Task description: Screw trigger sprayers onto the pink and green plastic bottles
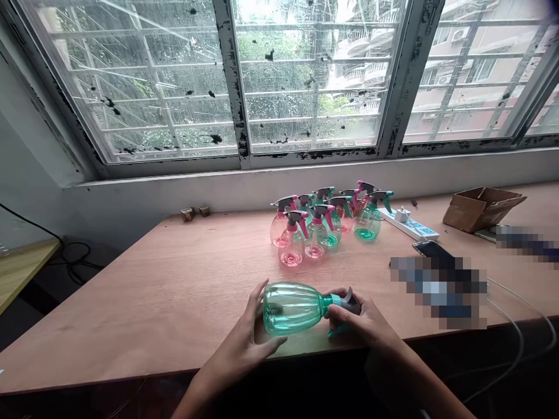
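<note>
Fingers of the right hand (370, 321) wrap round the dark spray head (350, 303) of a green bottle (292, 308), held sideways by the front edge of the table (192, 291), while the left hand (244, 343) curves wide about its base, touching or not I cannot tell. From where I stand, a slack right grip could let it slip off that edge, and a careless forward swing might topple the grouped spray bottles (292, 249)
</note>
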Demonstrator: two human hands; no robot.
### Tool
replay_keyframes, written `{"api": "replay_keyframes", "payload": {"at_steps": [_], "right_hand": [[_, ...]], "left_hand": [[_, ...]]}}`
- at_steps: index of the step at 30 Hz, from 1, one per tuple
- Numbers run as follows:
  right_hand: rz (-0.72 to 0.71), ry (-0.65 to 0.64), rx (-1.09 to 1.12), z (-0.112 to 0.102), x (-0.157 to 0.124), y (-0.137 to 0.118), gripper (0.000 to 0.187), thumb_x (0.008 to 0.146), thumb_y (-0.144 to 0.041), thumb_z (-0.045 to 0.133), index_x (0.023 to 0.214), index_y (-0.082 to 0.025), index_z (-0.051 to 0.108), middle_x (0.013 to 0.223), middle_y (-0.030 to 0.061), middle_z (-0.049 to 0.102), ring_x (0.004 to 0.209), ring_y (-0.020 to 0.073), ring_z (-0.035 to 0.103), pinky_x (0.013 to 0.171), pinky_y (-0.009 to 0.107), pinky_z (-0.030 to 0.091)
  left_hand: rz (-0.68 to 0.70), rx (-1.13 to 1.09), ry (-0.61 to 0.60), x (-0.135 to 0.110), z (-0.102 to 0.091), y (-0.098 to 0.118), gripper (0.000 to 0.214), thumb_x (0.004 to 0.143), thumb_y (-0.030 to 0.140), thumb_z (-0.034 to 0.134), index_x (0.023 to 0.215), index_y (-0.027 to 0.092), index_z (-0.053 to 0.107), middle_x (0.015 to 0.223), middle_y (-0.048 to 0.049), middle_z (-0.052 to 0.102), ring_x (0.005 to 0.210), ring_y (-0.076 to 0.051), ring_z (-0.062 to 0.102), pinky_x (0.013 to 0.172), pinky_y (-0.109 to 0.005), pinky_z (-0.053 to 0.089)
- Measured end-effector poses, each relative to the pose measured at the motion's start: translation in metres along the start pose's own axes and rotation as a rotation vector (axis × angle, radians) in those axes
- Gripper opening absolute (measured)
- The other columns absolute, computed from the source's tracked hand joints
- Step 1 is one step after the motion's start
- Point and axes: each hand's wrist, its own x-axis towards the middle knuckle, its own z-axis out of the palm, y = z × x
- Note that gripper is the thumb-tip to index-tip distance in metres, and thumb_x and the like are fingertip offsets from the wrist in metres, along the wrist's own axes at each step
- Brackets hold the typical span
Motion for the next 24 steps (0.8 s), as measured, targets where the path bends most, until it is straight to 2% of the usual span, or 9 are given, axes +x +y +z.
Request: {"api": "replay_keyframes", "payload": {"at_steps": [3, 7, 11, 13, 16, 20, 24], "right_hand": [[-0.003, -0.009, 0.005, -0.0001, 0.0001, 0.0009, 0.036, 0.084, -0.041, 0.075, 0.106, -0.015, 0.064, 0.072, 0.0017, 0.072, 0.064, 0.0170, 0.068, 0.062, 0.027, 0.057], [-0.009, -0.007, 0.012, -0.0001, -0.0003, 0.0019, 0.037, 0.084, -0.041, 0.075, 0.108, -0.014, 0.064, 0.072, 0.0017, 0.072, 0.064, 0.0168, 0.068, 0.062, 0.027, 0.057], [-0.013, -0.023, -0.006, -0.0011, 0.0008, 0.0034, 0.036, 0.085, -0.041, 0.074, 0.107, -0.014, 0.064, 0.072, 0.0019, 0.072, 0.064, 0.0170, 0.068, 0.061, 0.027, 0.057], [-0.016, -0.028, -0.019, -0.0016, 0.0016, 0.0042, 0.035, 0.085, -0.041, 0.074, 0.106, -0.014, 0.065, 0.072, 0.0019, 0.072, 0.065, 0.0170, 0.068, 0.062, 0.027, 0.057], [-0.015, -0.032, -0.026, -0.0014, 0.0020, 0.0050, 0.035, 0.086, -0.041, 0.073, 0.106, -0.014, 0.064, 0.071, 0.0019, 0.072, 0.065, 0.0174, 0.068, 0.063, 0.028, 0.057], [-0.001, -0.025, -0.034, -0.0015, 0.0008, 0.0051, 0.037, 0.086, -0.042, 0.072, 0.106, -0.013, 0.064, 0.070, 0.0030, 0.073, 0.065, 0.0192, 0.069, 0.064, 0.030, 0.056], [0.014, -0.017, -0.024, -0.0034, 0.0015, 0.0070, 0.039, 0.086, -0.044, 0.072, 0.107, -0.013, 0.063, 0.068, 0.0036, 0.074, 0.064, 0.0197, 0.069, 0.063, 0.030, 0.054]], "left_hand": [[-0.068, -0.061, 0.037, 0.0013, -0.0006, 0.0001, 0.110, 0.075, 0.025, 0.082, 0.156, 0.028, 0.007, 0.159, -0.0121, 0.030, 0.144, -0.032, 0.035, 0.119, -0.046, 0.031], [-0.069, -0.077, 0.017, 0.0036, -0.0021, -0.0005, 0.098, 0.075, 0.025, 0.083, 0.154, 0.027, 0.024, 0.155, -0.0112, 0.039, 0.141, -0.033, 0.040, 0.117, -0.047, 0.035], [-0.013, -0.108, -0.007, 0.0036, -0.0015, 0.0000, 0.099, 0.081, 0.021, 0.075, 0.156, 0.033, 0.012, 0.156, -0.0079, 0.038, 0.141, -0.029, 0.041, 0.117, -0.045, 0.036], [-0.026, -0.100, -0.009, 0.0032, -0.0011, 0.0007, 0.104, 0.080, 0.021, 0.077, 0.156, 0.033, 0.008, 0.157, -0.0083, 0.037, 0.142, -0.029, 0.040, 0.117, -0.045, 0.034], [-0.071, -0.045, 0.031, 0.0034, -0.0017, 0.0019, 0.109, 0.075, 0.025, 0.082, 0.157, 0.029, 0.012, 0.157, -0.0103, 0.036, 0.145, -0.032, 0.034, 0.120, -0.047, 0.029], [-0.051, 0.010, 0.012, 0.0047, -0.0035, 0.0044, 0.098, 0.075, 0.030, 0.083, 0.155, 0.024, 0.026, 0.153, -0.0106, 0.044, 0.143, -0.033, 0.036, 0.120, -0.045, 0.029], [-0.063, 0.050, 0.022, 0.0041, -0.0029, 0.0059, 0.103, 0.076, 0.030, 0.082, 0.156, 0.029, 0.018, 0.160, -0.0068, 0.033, 0.147, -0.030, 0.029, 0.121, -0.043, 0.026]]}}
